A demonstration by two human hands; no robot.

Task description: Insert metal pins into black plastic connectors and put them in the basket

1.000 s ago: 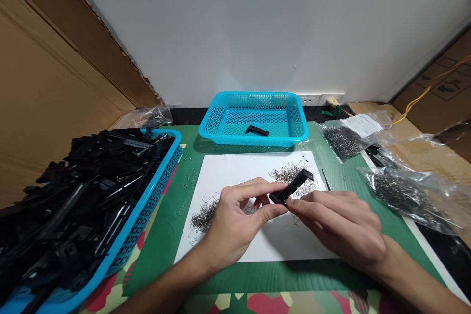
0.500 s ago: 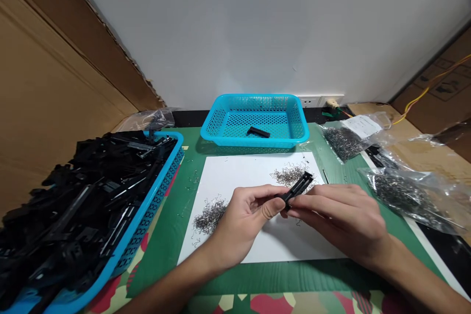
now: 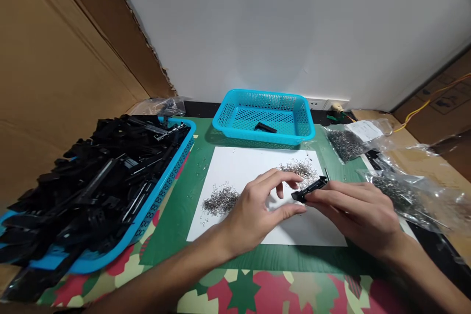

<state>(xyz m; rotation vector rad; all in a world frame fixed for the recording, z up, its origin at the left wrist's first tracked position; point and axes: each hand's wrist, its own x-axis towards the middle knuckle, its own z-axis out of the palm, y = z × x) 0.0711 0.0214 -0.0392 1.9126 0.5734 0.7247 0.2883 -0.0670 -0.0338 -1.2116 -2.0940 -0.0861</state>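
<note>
My right hand (image 3: pixel 355 213) pinches a narrow black plastic part (image 3: pixel 311 189) and holds it above a white sheet of paper (image 3: pixel 253 157). My left hand (image 3: pixel 263 203) is just left of the part, thumb and fingers spread apart, with nothing visible between them. Behind the part lies a pile of small bent wire springs (image 3: pixel 296 169) on the paper. Another heap of small wire springs (image 3: pixel 221 200) sits to the left of my left hand. A thin metal rod (image 3: pixel 327 173) shows just beyond the part, mostly hidden by my right hand.
A blue basket (image 3: pixel 265 138) at the back holds one black part (image 3: pixel 265 128). On the left, a larger blue basket (image 3: pixel 165 181) is heaped with black plastic parts (image 3: pixel 99 171). Clear bags of small metal pieces (image 3: pixel 346 144) lie right. A wall socket (image 3: pixel 317 104) is behind.
My left hand has let go of the black part and its fingers have opened. The right hand keeps the part, now tilted flatter. The whole view has shifted slightly.
</note>
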